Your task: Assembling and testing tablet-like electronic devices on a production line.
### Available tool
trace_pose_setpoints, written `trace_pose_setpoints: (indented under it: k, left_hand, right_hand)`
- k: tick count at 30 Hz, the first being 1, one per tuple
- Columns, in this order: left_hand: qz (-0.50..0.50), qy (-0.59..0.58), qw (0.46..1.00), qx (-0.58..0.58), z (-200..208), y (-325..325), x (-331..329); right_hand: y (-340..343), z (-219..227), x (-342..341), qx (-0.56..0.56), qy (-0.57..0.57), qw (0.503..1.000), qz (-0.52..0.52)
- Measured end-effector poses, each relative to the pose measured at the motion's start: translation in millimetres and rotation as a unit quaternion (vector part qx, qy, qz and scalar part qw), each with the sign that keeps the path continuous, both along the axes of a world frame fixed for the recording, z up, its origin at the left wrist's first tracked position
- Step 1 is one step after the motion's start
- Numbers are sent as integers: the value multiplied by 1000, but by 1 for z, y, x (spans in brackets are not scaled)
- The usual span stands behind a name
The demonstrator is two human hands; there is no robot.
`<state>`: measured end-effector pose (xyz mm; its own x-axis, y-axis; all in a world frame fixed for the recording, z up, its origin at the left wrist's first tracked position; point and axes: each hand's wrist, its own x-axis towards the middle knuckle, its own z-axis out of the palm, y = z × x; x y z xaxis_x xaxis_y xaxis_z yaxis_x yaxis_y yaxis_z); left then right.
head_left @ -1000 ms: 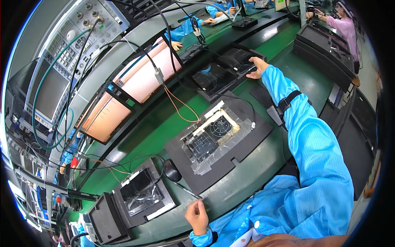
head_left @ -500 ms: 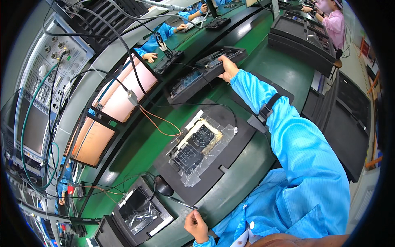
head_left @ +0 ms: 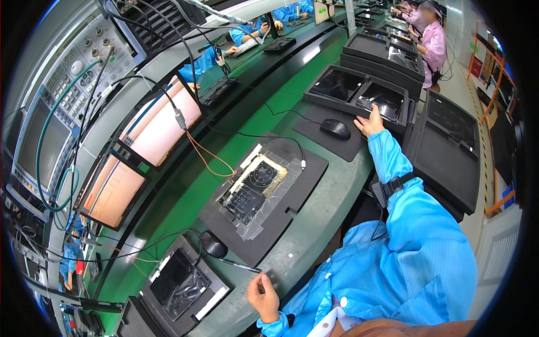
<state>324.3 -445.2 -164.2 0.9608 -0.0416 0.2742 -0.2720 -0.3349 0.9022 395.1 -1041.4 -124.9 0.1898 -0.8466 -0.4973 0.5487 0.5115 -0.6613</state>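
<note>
My right hand (head_left: 370, 121) reaches to the near edge of a black tray (head_left: 341, 105), thumb over the rim and fingers along its outer side. Two dark glossy panels lie in the tray: a left panel (head_left: 337, 83) and a right panel (head_left: 380, 99) close to my thumb. My left hand (head_left: 263, 299) is loosely curled at the bench's front edge, beside a thin pen-like stick (head_left: 240, 265) whose end reaches the thumb. Whether the fingers hold anything is hidden. A black board (head_left: 292, 194) with a taped-down fixture (head_left: 255, 188) lies between my hands.
A black mouse (head_left: 335, 129) sits on a pad below the tray; another mouse (head_left: 213, 244) is near a panel on a foam block (head_left: 216, 300). Trays are stacked behind (head_left: 382, 56) and at right (head_left: 449, 151). Cables (head_left: 205, 151) hang before the monitors (head_left: 163, 126). Co-workers sit farther off.
My right hand has carried the tray rightward and lowered it past the mouse pad, uncovering the mouse. The whole view has shifted somewhat. My left hand keeps its curled pose beside the stick.
</note>
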Motion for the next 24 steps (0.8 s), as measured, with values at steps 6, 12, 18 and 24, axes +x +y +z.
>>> trace_pose_setpoints:
  k: [6,12,18,24]
  left_hand:
    - [2,5,1000,10,2,-3,0]
    - [18,-23,999,11,-4,0,0]
    - [69,0,998,-7,5,-9,-8]
    - [-207,103,972,-41,78,-49,-51]
  right_hand:
    - [19,64,-6,-408,208,863,215]
    - [-69,112,-9,-462,713,251,465]
    - [-88,44,-60,-478,712,219,465]
    - [-84,74,-86,-638,655,221,340]
